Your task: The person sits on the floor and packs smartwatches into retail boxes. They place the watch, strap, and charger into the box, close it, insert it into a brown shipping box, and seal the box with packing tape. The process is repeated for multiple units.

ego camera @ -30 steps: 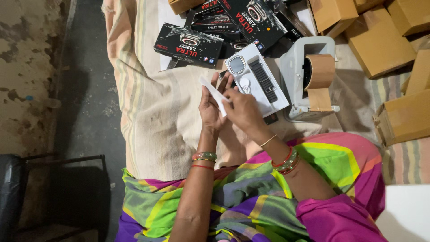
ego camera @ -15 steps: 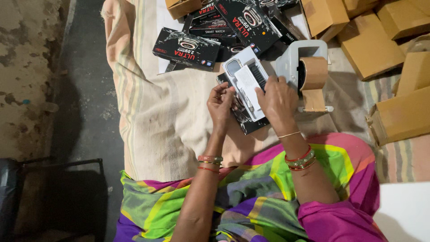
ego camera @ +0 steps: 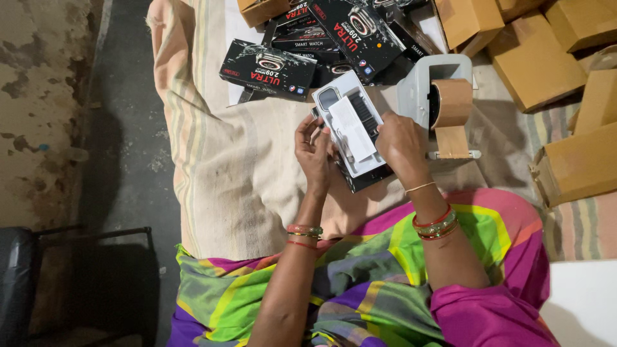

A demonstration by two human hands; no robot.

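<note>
Evidently mid-packing, the left hand (ego camera: 315,151) and right hand (ego camera: 398,144) have their fingers closed on the white tray (ego camera: 350,132) with its paper slip (ego camera: 352,128), held above the cloth's far edge near the tape dispenser (ego camera: 440,103), seemingly needing seating into the black box (ego camera: 367,180) beneath.

Soft, even overhead light, dim shadowed left edge, sharp focus, faint glare on glossy boxes (ego camera: 268,69).
</note>
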